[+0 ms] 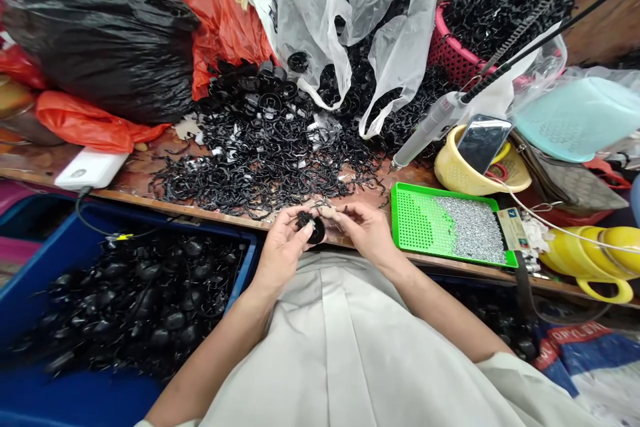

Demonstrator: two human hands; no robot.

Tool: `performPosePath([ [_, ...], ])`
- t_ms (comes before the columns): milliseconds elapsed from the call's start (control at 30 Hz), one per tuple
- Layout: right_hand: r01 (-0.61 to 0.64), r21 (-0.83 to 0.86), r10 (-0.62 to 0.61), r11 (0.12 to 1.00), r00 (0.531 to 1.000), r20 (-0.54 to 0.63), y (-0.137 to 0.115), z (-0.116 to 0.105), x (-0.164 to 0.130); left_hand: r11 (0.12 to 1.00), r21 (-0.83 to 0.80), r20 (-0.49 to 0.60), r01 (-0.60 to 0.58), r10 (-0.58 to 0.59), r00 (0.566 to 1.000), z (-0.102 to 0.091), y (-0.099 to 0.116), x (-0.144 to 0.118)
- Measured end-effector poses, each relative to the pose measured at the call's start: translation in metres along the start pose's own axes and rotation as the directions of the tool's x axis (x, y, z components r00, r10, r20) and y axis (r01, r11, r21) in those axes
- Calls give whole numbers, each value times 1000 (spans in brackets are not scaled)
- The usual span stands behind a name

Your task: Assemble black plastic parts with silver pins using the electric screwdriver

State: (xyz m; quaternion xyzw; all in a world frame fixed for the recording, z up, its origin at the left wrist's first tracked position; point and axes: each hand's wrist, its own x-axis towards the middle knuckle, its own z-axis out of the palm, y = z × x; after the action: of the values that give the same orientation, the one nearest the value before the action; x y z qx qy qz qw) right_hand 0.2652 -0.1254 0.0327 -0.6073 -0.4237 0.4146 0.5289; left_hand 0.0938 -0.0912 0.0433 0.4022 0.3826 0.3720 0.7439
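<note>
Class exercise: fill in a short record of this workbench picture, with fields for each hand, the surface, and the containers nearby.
left hand: left hand grips a small round black part
right hand: right hand pinches at the same part from the other side
surface: wooden bench strewn with loose black clips
right of hands: green tray of small silver pieces
lower left: blue bin holding black parts

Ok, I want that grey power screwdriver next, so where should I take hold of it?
Probably grip the grey power screwdriver around its thick barrel, coming from above with the right hand. It lies slanted, tip down toward the green tray, cable running up and back, so the mid-barrel is the bare part.
</note>
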Motion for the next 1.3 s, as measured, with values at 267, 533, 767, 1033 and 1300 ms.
performPosePath([
  [267,72,-135,-52,988,988,142,-15,8,13,980,191,21,62,-67,998,7,-7,-4],
  [533,189,-323,-135,927,974,182,-20,4,-1,948,318,12,-5,1,1000,11,-6,1],
  [767,268,-382,-218,884,961,170,-23,3,-8,936,348,57,-45,26,998,11,-1,-7],
  [1033,192,-346,-115,918,966,232,-18,9,-12,940,341,-29,8,2,1000,0,-6,-8],
  [1300,296,-478,-95,827,912,400,-24,-30,43,932,360,-127,35,12,992,1,-1,13],
])
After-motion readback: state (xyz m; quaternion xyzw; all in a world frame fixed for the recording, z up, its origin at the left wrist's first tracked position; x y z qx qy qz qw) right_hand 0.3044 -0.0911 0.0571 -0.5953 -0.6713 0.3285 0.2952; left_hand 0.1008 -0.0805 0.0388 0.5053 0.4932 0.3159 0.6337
